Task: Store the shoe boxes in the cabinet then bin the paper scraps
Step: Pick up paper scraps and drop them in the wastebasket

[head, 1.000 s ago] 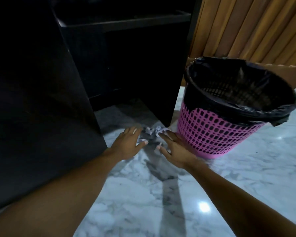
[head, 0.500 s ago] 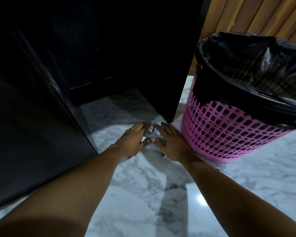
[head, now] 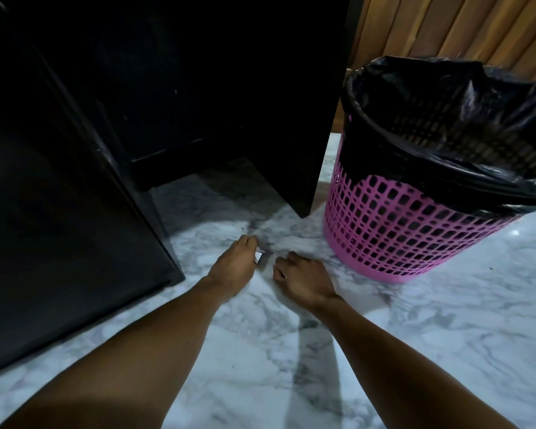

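Grips crumpled white paper scraps (head: 258,257) in curled left hand (head: 235,266) down at grey-veined white marble floor (head: 415,320), near pink plastic mesh bin (head: 399,230) with black liner (head: 390,156), right hand (head: 302,278) curled alongside, hold impossible to tell.

We see a matt black wooden cabinet (head: 59,243), plain and without pattern, its inside lost in darkness. The round plastic waste bin (head: 399,230) is bright pink, pierced all over in a grid of small squarish holes, and lined with a glossy black plastic bag (head: 446,125). The polished marble floor (head: 446,335) is white with grey veining. The slatted wooden wall (head: 446,26) shows warm orange-brown stripes. A small white paper scrap (head: 258,257) peeks out at the left hand (head: 235,264).
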